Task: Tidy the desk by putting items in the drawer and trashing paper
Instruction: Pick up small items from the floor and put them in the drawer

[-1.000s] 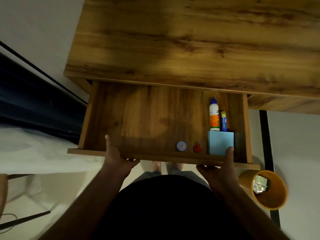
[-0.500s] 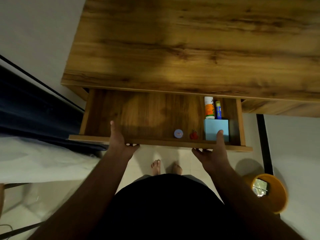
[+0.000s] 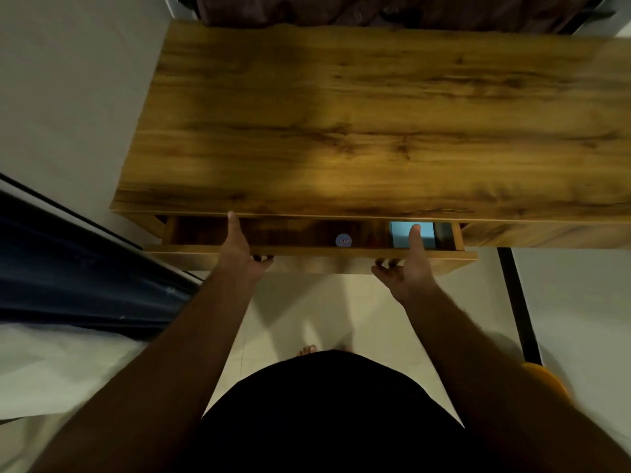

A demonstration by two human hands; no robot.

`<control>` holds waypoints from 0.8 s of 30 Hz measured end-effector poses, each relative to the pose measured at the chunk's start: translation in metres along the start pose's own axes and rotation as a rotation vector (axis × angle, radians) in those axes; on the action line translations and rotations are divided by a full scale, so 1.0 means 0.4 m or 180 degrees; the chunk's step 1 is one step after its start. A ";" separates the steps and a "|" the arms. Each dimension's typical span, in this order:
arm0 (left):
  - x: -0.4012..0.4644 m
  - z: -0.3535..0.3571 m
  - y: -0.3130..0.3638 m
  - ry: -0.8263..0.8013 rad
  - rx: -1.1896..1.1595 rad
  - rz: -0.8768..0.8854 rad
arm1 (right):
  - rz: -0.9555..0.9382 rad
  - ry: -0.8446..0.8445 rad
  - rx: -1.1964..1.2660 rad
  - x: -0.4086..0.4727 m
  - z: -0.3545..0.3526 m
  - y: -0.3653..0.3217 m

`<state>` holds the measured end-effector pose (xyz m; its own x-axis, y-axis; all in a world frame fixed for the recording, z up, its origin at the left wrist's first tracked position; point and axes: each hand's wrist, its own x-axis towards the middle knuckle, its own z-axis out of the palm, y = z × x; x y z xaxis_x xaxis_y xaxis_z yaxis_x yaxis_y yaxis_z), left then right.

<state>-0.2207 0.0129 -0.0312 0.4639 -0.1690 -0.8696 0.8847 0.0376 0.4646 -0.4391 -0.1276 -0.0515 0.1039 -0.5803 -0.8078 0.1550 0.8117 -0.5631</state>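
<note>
I see the surface (image 3: 375, 124) in warm honey-brown wood grain with dark streaks. Below its front edge, the drawer (image 3: 307, 256) shows the same brown; inside sit a light blue pad (image 3: 399, 233) and a pale round lid (image 3: 343, 240). Far right of the drawer, an orange bin (image 3: 543, 378).

You face a plain white wall (image 3: 68, 97) on the left, with pale cream floor tiles (image 3: 324, 312) underfoot. A dark navy curtain (image 3: 68, 268) hangs at your left, above a white cloth-covered bed (image 3: 51, 370). Maroon crumpled fabric (image 3: 375, 8) lies beyond the surface.
</note>
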 end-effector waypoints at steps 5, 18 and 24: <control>0.061 0.072 0.040 -0.0147 0.0110 0.0140 | -0.0087 -0.0009 0.0049 0.055 0.070 -0.056; 0.169 0.121 0.058 -0.0067 -0.0139 0.0383 | -0.0152 -0.0143 0.0198 0.109 0.123 -0.109; 0.094 0.087 0.016 -0.0328 0.0820 0.0527 | -0.0153 -0.0348 -0.1581 0.042 0.060 -0.099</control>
<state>-0.1993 -0.0274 -0.0550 0.5817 -0.2808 -0.7634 0.7508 -0.1754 0.6368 -0.4197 -0.1714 -0.0386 0.2146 -0.5996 -0.7710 -0.3210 0.7022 -0.6355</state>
